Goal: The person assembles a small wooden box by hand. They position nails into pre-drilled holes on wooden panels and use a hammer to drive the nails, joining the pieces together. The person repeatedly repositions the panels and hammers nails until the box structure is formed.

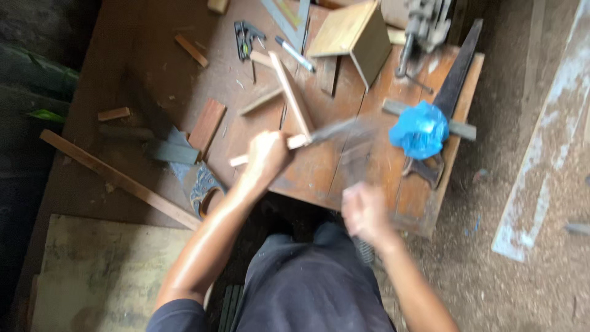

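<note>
The left hand [265,155] is gripping a thin wooden stick frame [294,104] near the worktop's [319,178] front edge, steadying it; the right hand [364,212], clenched, is swinging a motion-blurred tool [335,130], apparently a hammer, toward the joint; a blue bag [421,129] is lying by the right edge.

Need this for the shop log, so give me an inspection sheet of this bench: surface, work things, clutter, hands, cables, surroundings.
Surface: worn wooden workbench, dusty.
Job's things: thin wooden strip frame, held at its near end; tool in the other hand blurred, kind unclear.
Clutter: small wooden box, blue plastic bag, handsaw, pen, offcuts.
Hands: left hand grips the frame; right hand closed, motion-blurred.
Cables: nothing seen.
Surroundings: sawdust-covered floor, long wooden batten, plywood sheet.
</note>
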